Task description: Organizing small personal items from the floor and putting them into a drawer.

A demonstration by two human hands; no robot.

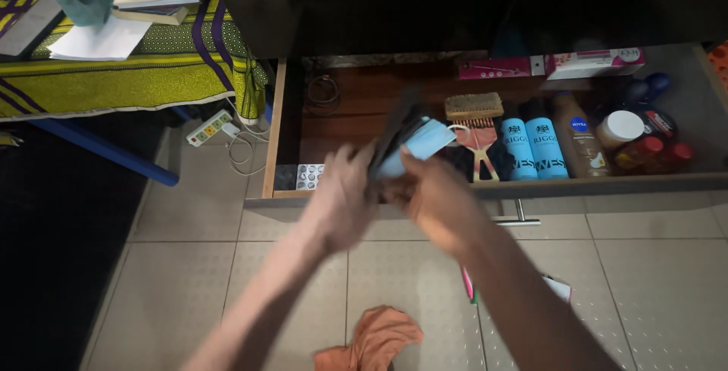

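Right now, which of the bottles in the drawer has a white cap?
The small dark bottle right of the brown lotion bottle. The two blue bottles have dark caps, and those at far right red ones.
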